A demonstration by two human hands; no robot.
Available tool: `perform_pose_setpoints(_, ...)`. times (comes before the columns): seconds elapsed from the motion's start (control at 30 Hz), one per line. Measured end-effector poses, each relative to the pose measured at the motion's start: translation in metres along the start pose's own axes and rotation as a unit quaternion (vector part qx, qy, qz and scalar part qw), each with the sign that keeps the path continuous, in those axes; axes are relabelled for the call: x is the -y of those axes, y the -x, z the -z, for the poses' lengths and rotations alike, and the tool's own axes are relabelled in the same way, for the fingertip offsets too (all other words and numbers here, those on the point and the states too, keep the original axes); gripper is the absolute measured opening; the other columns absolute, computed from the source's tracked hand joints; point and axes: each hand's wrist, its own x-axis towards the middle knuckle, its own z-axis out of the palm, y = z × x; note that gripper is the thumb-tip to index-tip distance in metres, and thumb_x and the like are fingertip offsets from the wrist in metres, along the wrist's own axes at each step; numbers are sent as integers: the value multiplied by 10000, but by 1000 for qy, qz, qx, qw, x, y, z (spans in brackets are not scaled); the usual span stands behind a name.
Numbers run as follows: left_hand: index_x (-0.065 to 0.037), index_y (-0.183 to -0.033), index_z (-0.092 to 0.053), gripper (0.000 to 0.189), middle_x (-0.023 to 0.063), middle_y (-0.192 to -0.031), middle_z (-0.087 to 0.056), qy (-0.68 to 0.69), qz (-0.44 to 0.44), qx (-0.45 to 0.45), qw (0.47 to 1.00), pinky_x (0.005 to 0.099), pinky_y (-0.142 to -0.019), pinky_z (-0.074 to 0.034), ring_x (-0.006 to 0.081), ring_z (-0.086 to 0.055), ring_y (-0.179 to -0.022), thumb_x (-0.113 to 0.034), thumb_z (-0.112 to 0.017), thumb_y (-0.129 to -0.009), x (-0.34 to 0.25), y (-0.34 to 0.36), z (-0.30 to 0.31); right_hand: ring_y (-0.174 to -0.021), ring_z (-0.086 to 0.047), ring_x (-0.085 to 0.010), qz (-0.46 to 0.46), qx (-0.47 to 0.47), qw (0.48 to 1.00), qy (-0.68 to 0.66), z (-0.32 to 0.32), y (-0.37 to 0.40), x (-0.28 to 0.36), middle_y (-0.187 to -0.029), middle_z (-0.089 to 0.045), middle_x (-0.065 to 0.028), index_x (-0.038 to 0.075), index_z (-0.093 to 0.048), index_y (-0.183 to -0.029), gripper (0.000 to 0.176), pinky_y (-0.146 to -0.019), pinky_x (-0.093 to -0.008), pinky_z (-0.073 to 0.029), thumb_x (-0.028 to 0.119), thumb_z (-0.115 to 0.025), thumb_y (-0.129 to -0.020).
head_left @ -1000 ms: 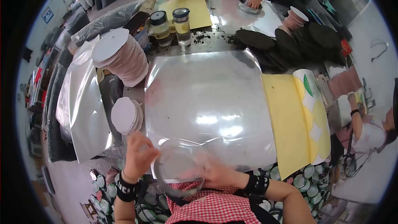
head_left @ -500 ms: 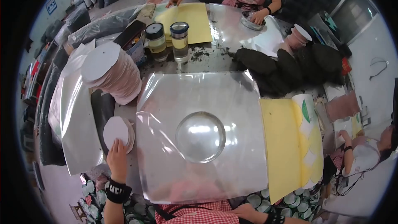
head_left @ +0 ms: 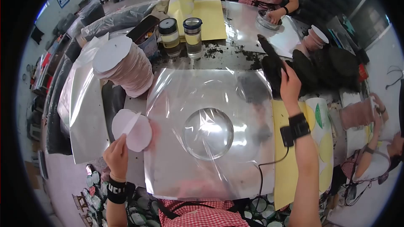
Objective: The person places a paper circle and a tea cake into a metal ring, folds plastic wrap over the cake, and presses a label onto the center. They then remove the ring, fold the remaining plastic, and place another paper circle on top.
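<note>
White and thin, the upper disc (head_left: 131,124) in the head view tilts over its stack (head_left: 141,136) and calls for a light pinch at the edge; the dark disc (head_left: 272,53) looks crumbly, so an even, supporting grip should suit it; the hands are well apart, the left hand (head_left: 116,156) pinching the upper disc, the right hand (head_left: 290,86) with fingers closed on the dark disc's near end; between them, a clear ring (head_left: 230,142) lies at the film (head_left: 168,159), over or under I cannot tell

I see two lidded drinking bottles (head_left: 193,38) at the far side, a framed wall sign (head_left: 63,0) far left.
</note>
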Motion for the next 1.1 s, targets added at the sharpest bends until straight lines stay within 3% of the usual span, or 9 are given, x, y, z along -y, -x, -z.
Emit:
perform_pose_setpoints(0.1,-53,-1002,-723,218,96,-997,-745,184,-216,-94,954,358,-737,-585,259,-731,-897,-75,-703,-786,-77,-29,-27,-975,-646,-193,-81,-22,990,-118,30,42,24,-1104,-702,-92,-12,-626,-1254,296,-848,-290,-492,142,-572,-1006)
perform_pose_setpoints(0.23,-61,-1064,-702,291,106,-1165,-696,201,-318,105,921,368,-856,-568,260,-673,-1106,-95,-729,-776,-126,-9,-101,-873,-550,-49,-293,-13,900,-323,56,83,70,-1067,-661,25,-50,-626,-1229,298,-760,-219,-468,160,-572,-1025)
perform_pose_setpoints(0.3,-60,-1040,-700,254,110,-1140,-697,223,-302,103,921,371,-852,-565,269,-675,-1082,-99,-725,-791,-125,-13,-88,-975,-591,-109,-216,54,939,-263,74,98,121,-1089,-681,-64,-46,-625,-1235,306,-880,-269,-480,163,-574,-1017)
perform_pose_setpoints(0.43,-50,-980,-681,173,118,-1025,-691,269,-232,119,927,399,-799,-552,299,-675,-947,-102,-723,-820,-92,20,-65,-1178,-606,-343,297,183,936,-42,33,156,168,-1223,-640,-199,-13,-628,-1263,417,-937,-365,-533,182,-669,-896)
perform_pose_setpoints(0.57,-25,-916,-671,100,121,-858,-635,221,-40,96,970,422,-713,-516,321,-632,-788,-69,-712,-836,-67,49,-49,-1151,-589,-356,286,268,918,-57,8,188,173,-1285,-599,-182,-21,-596,-1294,646,-911,-403,-541,326,-791,-784)
perform_pose_setpoints(0.67,-22,-1082,-676,298,128,-916,-600,248,-121,138,951,409,-671,-512,316,-632,-772,-139,-754,-820,-87,-7,-41,-1011,-632,-333,198,283,933,-103,23,144,196,-1160,-583,-186,-78,-528,-1328,910,-835,-397,-562,437,-839,-646)
perform_pose_setpoints(0.83,112,-1414,-409,746,164,-1111,-552,-15,-172,321,931,336,-682,-578,279,-669,-790,-184,-742,-815,-152,-57,-120,-762,-652,-267,138,351,894,241,-62,154,187,-994,-534,-162,-154,-434,-1366,677,-609,-336,-594,155,-695,-824)
perform_pose_setpoints(0.9,164,-1416,-372,929,161,-1098,-563,-130,-185,229,947,304,-703,-595,258,-679,-816,-244,-824,-714,-154,-31,-163,-719,-632,-238,129,336,891,276,-80,174,183,-1014,-537,-158,-137,-445,-1370,611,-534,-314,-588,92,-616,-831)
perform_pose_setpoints(1.1,171,-1408,-350,1160,192,-1163,-565,-35,-191,400,896,324,-752,-593,280,-692,-889,-317,-925,-527,-146,-56,-157,-755,-655,-266,91,406,890,187,-93,174,161,-1029,-533,-169,-131,-444,-1369,655,-579,-331,-601,77,-659,-787)
